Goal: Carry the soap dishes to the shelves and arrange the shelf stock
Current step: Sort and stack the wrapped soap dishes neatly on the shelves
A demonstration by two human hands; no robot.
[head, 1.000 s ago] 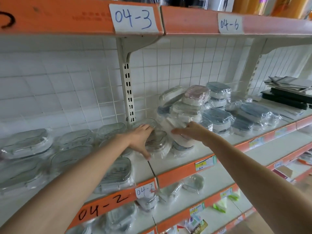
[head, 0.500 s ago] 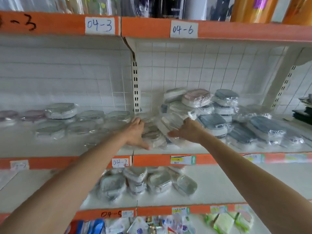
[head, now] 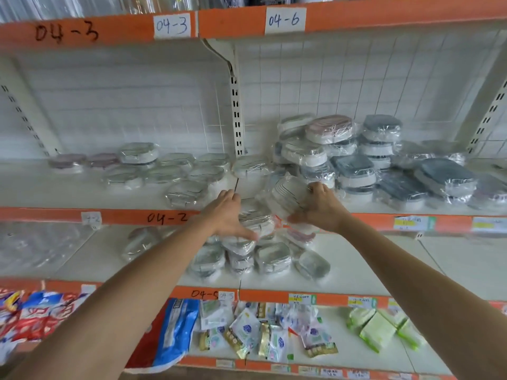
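Both hands reached to the front edge of the middle shelf [head: 362, 208], among wrapped soap dishes.

Left of the left hand [head: 229, 213], clear wrapped dishes [head: 186, 192] lay flat along the shelf. That hand was spread, fingers straight, thumb out to the right, pressing a small stack of wrapped dishes [head: 255, 219] just beside it at the shelf edge. Right of the stack, the right hand [head: 319, 208] gripped one wrapped soap dish [head: 288, 196], tilted up on edge, fingers curled over its top. Beyond and right of that hand, white and grey dishes [head: 351, 171] stood piled. More dishes [head: 271, 257] lay on the shelf below both hands.
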